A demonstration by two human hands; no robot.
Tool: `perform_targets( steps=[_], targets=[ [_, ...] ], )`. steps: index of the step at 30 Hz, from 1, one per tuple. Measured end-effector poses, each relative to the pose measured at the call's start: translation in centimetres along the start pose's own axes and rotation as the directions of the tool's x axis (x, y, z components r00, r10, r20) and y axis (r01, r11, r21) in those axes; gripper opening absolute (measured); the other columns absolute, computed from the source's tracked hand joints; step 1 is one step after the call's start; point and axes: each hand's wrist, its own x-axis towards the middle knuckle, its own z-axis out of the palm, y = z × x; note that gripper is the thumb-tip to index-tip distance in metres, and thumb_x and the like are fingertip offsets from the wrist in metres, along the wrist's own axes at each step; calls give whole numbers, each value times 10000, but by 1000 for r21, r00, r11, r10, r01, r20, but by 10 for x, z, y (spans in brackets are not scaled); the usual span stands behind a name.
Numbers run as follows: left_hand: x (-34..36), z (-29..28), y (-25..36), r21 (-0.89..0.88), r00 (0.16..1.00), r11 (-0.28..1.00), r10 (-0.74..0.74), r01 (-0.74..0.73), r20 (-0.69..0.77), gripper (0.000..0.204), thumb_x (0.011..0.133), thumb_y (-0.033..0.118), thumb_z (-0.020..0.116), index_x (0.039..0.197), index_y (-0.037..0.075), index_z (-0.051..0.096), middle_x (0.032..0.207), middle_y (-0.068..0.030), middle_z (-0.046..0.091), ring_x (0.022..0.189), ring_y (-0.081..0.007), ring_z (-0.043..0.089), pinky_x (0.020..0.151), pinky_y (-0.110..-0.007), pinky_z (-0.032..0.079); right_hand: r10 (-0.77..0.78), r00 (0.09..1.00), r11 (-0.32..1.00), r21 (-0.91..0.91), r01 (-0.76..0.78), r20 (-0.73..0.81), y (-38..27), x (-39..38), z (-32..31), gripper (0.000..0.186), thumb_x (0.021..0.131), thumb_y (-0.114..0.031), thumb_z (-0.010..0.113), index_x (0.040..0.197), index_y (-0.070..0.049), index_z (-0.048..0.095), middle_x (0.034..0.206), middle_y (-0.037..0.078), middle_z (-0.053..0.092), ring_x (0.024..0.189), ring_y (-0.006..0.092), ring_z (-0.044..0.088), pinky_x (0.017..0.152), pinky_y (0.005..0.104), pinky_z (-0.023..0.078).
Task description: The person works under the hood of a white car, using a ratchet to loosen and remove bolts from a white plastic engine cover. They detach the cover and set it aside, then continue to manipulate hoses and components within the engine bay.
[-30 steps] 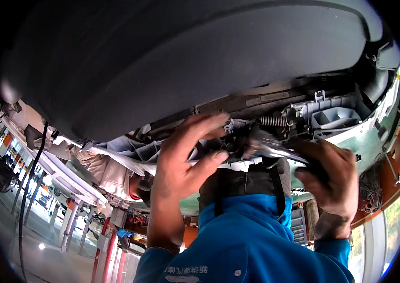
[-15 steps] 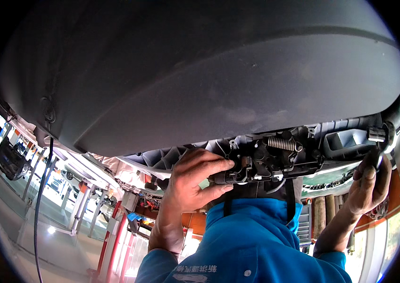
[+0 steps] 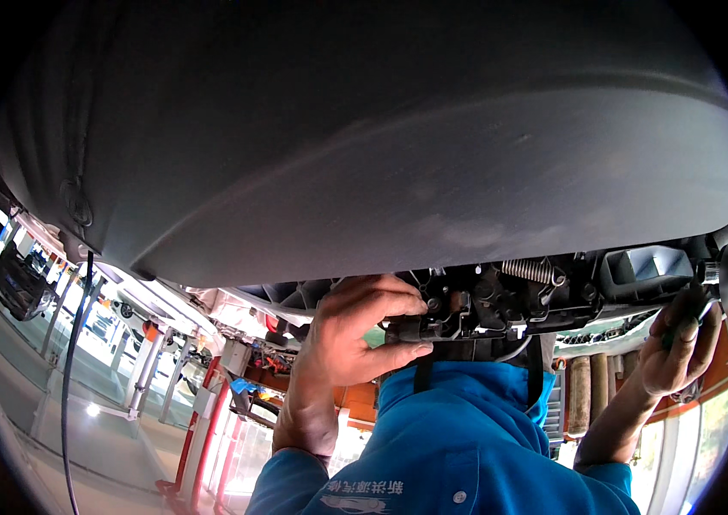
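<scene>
Right now my left hand (image 3: 355, 330), just below the centre of the frame, is clamped on a dark end piece (image 3: 404, 330), fingers over its upper side and thumb beneath. I judge that pinch from both sides is there to steady it. The piece sits at the left end of the black latch assembly (image 3: 488, 300), right of centre, under the edge of the big dark panel (image 3: 433, 172) that fills the top of the frame. A coil spring (image 3: 529, 270) lies across the assembly's upper side. At the far right, my right hand (image 3: 677, 348) is closed around a slim metal-ended tool (image 3: 706, 309); shadow and blur there leave me unsure of its kind. It's well apart from the latch, probably so the tool stays clear of my left fingers.
</scene>
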Motion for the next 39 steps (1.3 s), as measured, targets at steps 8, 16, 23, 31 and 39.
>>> perform_targets(
  steps=[8, 16, 23, 31, 39],
  targets=[
    [2, 4, -1, -34, 998, 998, 43, -44, -36, 418, 648, 205, 875, 971, 6, 701, 954, -136, 694, 896, -248, 687, 751, -360, 552, -10, 1000, 999, -34, 10, -22, 2, 2, 0, 396, 1013, -259, 513, 1223, 74, 559, 810, 70, 558, 583, 62, 387, 484, 186, 284],
    [3, 8, -7, -121, 996, 989, 77, -81, -33, 450, 661, 207, 871, 1024, 11, 692, 998, -139, 674, 886, -250, 680, 724, -373, 557, -32, 999, 996, -86, 29, -32, 2, 5, -1, 405, 1003, -281, 567, 1246, 43, 566, 779, 64, 588, 539, 53, 432, 471, 171, 320],
    [13, 1, -14, -162, 984, 976, 161, -146, 81, 457, 677, 200, 855, 1063, 31, 679, 949, -122, 653, 818, -220, 654, 657, -339, 530, -22, 999, 996, -92, 19, -24, -1, 6, -1, 416, 997, -280, 578, 1236, 59, 570, 791, 67, 573, 548, 53, 410, 475, 174, 291],
    [12, -3, -12, -184, 996, 982, 51, -35, 80, 494, 705, 242, 853, 1100, 18, 658, 981, -150, 662, 861, -257, 685, 728, -365, 579, -14, 1000, 979, -202, 12, -10, -33, 12, 19, 508, 963, -364, 633, 1219, 70, 568, 758, 52, 549, 572, 56, 410, 497, 184, 273],
    [15, -9, -25, -248, 973, 963, 148, -100, 179, 505, 740, 307, 845, 1129, 30, 682, 1035, -159, 663, 870, -253, 694, 721, -361, 602, -37, 993, 979, -195, 58, 109, -45, 15, 24, 343, 991, -304, 563, 1028, 37, 551, 785, 53, 505, 609, 70, 397, 519, 199, 292]
  ],
)
